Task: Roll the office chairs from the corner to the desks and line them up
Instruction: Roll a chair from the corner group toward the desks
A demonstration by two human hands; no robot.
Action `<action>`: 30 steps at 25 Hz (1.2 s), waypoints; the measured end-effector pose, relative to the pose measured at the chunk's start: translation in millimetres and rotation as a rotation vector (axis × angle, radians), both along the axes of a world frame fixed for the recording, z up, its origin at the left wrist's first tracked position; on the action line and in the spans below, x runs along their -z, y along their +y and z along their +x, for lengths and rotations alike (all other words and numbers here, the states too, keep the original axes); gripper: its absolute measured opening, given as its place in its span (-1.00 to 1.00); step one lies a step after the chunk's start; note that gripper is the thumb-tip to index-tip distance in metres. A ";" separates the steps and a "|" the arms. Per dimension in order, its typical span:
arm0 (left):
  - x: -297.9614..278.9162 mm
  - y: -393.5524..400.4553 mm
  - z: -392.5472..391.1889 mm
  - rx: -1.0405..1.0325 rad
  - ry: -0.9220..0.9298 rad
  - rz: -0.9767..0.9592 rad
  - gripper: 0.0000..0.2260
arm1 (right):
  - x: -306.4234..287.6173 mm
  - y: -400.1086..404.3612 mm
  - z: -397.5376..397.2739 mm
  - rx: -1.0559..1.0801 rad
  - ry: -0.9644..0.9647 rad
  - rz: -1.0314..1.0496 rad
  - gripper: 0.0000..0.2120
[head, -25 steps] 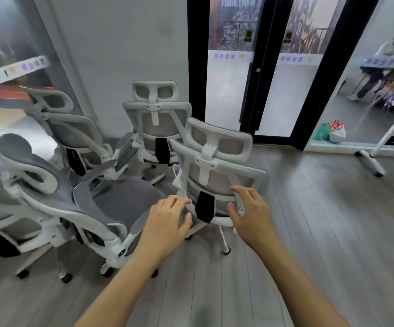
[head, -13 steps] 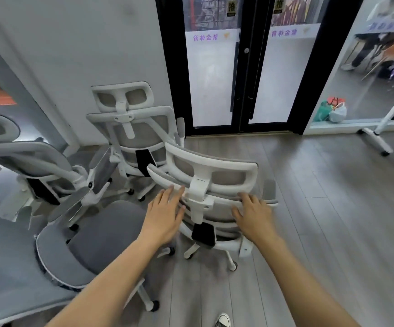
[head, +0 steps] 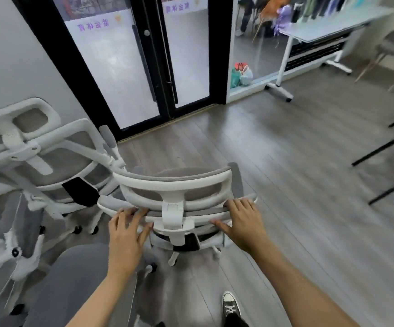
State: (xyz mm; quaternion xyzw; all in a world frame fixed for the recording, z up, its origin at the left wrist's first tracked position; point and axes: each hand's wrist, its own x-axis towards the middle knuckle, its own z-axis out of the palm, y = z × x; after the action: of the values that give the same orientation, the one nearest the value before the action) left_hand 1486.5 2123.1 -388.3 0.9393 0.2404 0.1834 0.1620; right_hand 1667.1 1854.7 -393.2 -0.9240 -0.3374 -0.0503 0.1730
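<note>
A white-framed office chair (head: 174,185) with grey mesh stands right in front of me, its back toward me. My left hand (head: 126,234) grips the top edge of its backrest left of the headrest post. My right hand (head: 243,223) grips the same edge on the right. A second white chair (head: 40,149) stands at the left against the wall. The grey seat (head: 73,279) of a third chair lies at the lower left, partly under my left arm. A white desk (head: 328,22) on wheeled legs stands at the far right.
Black-framed glass doors (head: 149,67) fill the wall ahead. Small bags (head: 240,75) sit behind the glass by the desk leg. Black chair legs (head: 384,166) reach in from the right edge. My shoe (head: 230,308) is on the grey wood floor (head: 297,185), which is open to the right.
Both hands went from hovering behind the backrest to gripping its top edge. The chair has come away from the cluster toward the right, and my view has swung right toward the desk.
</note>
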 end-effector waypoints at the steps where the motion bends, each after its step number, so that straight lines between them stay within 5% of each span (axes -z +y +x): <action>1: 0.6 0.9 -2.6 0.038 -0.016 -0.011 -0.65 | 0.9 -5.7 -14.4 0.045 -0.005 0.011 -0.45; 12: -2.0 -85.1 -1.1 0.624 0.001 -0.003 -0.58 | 5.4 -143.1 -194.8 0.602 -0.055 0.030 -0.47; 21: -8.8 -304.7 16.7 1.198 -0.030 -0.002 -0.71 | 4.2 -312.8 -343.1 1.152 -0.078 0.018 -0.47; 23: -11.4 -422.2 3.1 1.405 -0.020 -0.020 -0.71 | 6.7 -388.3 -405.8 1.363 -0.042 0.084 -0.46; 25: -11.5 -444.5 2.5 1.403 0.010 -0.057 -0.70 | 7.3 -403.2 -416.3 1.373 -0.023 0.070 -0.44; 30: -4.1 -651.8 -51.2 1.652 0.049 -0.108 -0.72 | 5.8 -534.3 -523.1 1.651 -0.010 0.175 -0.45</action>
State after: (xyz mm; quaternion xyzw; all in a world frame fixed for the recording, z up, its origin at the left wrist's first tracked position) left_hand 1435.3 1471.3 -384.2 0.8080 -0.5156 -0.0269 0.2840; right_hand 1144.0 1320.4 -399.0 -0.8573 0.4536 -0.1914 0.1504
